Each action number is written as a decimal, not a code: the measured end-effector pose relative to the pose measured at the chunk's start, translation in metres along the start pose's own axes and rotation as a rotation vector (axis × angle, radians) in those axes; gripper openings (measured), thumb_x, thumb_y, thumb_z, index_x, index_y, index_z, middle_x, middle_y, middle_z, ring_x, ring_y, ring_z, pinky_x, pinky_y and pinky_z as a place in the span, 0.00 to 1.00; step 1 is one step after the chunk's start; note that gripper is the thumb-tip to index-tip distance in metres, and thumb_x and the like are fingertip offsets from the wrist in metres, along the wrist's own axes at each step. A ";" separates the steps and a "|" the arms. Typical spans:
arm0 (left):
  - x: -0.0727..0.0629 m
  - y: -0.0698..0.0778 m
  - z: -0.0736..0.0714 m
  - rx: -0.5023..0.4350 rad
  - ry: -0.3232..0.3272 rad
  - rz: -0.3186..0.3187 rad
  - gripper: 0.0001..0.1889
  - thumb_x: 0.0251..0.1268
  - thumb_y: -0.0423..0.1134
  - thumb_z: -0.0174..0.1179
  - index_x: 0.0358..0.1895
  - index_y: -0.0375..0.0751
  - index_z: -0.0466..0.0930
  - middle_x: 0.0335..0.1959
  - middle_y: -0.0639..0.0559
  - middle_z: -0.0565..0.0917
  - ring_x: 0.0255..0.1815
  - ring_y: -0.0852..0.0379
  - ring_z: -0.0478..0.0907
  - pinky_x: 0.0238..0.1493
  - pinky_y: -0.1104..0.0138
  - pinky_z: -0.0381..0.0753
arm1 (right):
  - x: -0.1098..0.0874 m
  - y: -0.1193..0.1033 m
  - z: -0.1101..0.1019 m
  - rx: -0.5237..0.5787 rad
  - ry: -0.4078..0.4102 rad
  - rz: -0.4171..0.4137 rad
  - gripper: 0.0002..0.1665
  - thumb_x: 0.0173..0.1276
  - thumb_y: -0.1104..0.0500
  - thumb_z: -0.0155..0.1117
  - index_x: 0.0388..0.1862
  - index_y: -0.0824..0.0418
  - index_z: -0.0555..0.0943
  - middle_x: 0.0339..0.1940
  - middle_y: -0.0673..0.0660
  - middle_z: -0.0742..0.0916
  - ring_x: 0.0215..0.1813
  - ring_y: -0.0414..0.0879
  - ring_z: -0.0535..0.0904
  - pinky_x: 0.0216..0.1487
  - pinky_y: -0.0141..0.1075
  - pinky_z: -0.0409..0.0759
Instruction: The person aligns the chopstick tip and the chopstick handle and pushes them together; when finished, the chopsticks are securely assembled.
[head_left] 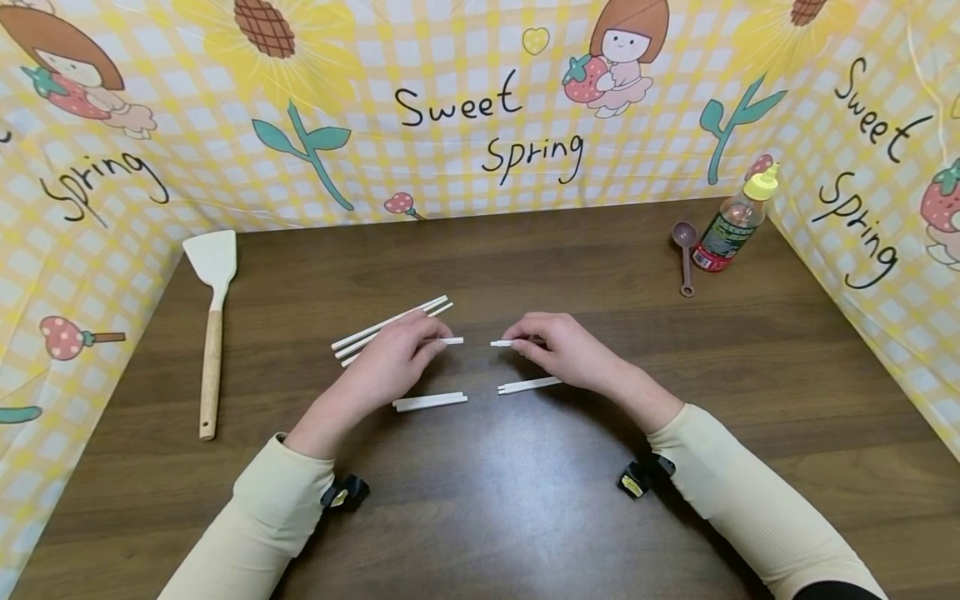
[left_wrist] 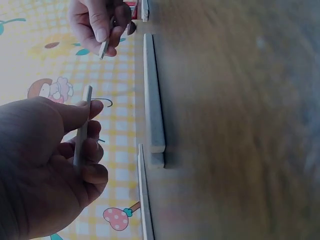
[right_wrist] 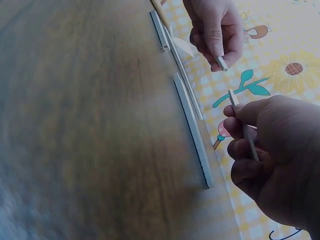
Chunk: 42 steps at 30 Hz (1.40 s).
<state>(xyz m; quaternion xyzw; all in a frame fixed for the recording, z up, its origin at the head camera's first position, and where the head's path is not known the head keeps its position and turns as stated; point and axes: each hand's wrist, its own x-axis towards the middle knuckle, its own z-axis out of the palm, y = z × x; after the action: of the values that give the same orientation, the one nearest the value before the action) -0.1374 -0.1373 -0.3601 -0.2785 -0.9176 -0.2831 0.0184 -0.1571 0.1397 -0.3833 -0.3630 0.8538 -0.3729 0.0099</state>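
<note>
My left hand [head_left: 392, 357] grips a short, thin white stick [left_wrist: 82, 135] between thumb and curled fingers. Facing it across a small gap, my right hand [head_left: 573, 348] pinches another short white stick [right_wrist: 246, 131]; the two ends point toward each other without touching. Nearer me, a pair of short white sticks [head_left: 431, 402] lies below the left hand. Beneath the right hand lie more short sticks [head_left: 527, 385], partly hidden by it. Several long white sticks [head_left: 390, 322] lie behind the left hand, which covers part of them.
A white spatula [head_left: 213, 333] with a wooden handle lies at the left. At the back right stand a yellow-capped bottle [head_left: 727, 229] and, beside it, a brown measuring spoon [head_left: 685, 250]. Patterned cloth [head_left: 465, 167] walls the wooden table [head_left: 510, 500] at the back and both sides.
</note>
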 end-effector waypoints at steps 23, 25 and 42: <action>0.006 0.005 0.006 -0.027 0.009 0.006 0.05 0.72 0.33 0.61 0.44 0.37 0.86 0.39 0.49 0.87 0.39 0.53 0.81 0.45 0.56 0.79 | 0.000 0.000 0.000 0.008 0.021 -0.001 0.06 0.73 0.63 0.66 0.44 0.59 0.88 0.37 0.47 0.86 0.36 0.40 0.76 0.39 0.36 0.77; 0.007 0.005 0.007 -0.029 0.003 0.008 0.05 0.72 0.34 0.61 0.43 0.38 0.86 0.39 0.50 0.87 0.38 0.54 0.81 0.44 0.56 0.79 | -0.001 0.000 0.000 0.008 0.019 0.003 0.06 0.73 0.63 0.65 0.44 0.59 0.88 0.37 0.47 0.86 0.36 0.40 0.76 0.39 0.36 0.77; 0.005 0.008 0.009 -0.034 -0.019 0.019 0.05 0.71 0.35 0.64 0.41 0.39 0.87 0.36 0.53 0.87 0.38 0.55 0.81 0.44 0.57 0.79 | 0.000 -0.007 0.002 -0.005 0.026 -0.040 0.06 0.72 0.63 0.66 0.43 0.61 0.88 0.36 0.47 0.86 0.33 0.40 0.75 0.37 0.35 0.76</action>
<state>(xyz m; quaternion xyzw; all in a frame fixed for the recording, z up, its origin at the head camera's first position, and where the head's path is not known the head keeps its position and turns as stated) -0.1361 -0.1243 -0.3625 -0.2903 -0.9100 -0.2959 0.0077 -0.1521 0.1352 -0.3801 -0.3751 0.8475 -0.3756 -0.0094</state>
